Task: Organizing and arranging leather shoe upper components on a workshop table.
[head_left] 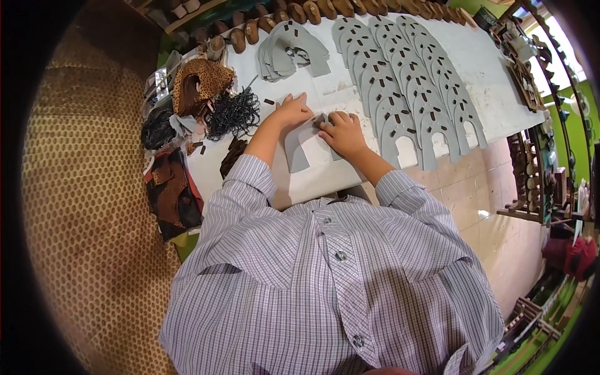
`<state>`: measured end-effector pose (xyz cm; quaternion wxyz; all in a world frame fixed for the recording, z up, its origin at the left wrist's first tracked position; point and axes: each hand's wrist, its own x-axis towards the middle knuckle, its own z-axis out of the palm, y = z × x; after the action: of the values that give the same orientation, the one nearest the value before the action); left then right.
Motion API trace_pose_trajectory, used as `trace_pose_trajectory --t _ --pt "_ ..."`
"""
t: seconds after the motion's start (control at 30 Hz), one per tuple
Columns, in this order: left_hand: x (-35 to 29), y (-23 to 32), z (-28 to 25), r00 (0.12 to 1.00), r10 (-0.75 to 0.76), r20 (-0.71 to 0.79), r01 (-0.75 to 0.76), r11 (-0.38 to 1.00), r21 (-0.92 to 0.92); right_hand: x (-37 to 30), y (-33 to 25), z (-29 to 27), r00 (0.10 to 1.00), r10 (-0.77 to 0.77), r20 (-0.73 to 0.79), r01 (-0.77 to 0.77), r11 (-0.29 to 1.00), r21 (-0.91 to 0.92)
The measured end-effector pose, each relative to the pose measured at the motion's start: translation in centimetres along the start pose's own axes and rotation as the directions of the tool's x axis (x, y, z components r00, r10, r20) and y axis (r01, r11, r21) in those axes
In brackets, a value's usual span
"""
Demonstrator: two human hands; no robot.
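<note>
A grey U-shaped shoe-upper piece (298, 152) lies flat on the white tabletop in front of me, its upper part largely covered by my hands. My left hand (292, 110) rests at its left side, fingers stretched out and partly spread. On the other side my right hand (344, 133) has its fingers bent down at the piece's top. Beside its fingertips shows a small dark grey patch (320, 119), too small to name. A loose dark brown strip (269, 101) lies left of my left hand.
Overlapping rows of grey U-shaped pieces (390, 103) with brown strips lie to the right. A stack of grey pieces (275, 53) sits farther back. Leopard-patterned material (199, 78) and black netting (234, 112) are heaped at left. Wooden shoe lasts (312, 11) line the far edge.
</note>
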<state>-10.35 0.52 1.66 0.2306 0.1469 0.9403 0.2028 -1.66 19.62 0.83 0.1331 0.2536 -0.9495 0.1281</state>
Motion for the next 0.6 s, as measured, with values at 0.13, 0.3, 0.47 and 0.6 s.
trace_pose_trajectory --t 0.13,0.3,0.47,0.6 --pt "0.2 -0.5 0.5 0.997 0.035 -0.071 -0.022 0.984 0.178 0.0 -0.4 -0.1 1.000 0.010 -0.016 -0.009 0.998 0.056" --pt "-0.6 0.8 1.0 0.992 0.067 -0.105 -0.048 0.984 0.174 -0.1 0.0 0.0 1.000 0.007 -0.003 -0.007 1.000 0.008" --pt "-1.1 0.9 1.4 0.990 0.042 -0.138 -0.026 0.993 0.114 0.1 0.1 -0.1 0.999 0.040 0.013 -0.040 0.997 0.062" --pt "-1.3 0.8 1.9 0.978 0.063 -0.200 -0.037 0.991 0.129 0.1 -0.2 -0.2 0.998 0.045 -0.052 -0.038 0.990 0.137"
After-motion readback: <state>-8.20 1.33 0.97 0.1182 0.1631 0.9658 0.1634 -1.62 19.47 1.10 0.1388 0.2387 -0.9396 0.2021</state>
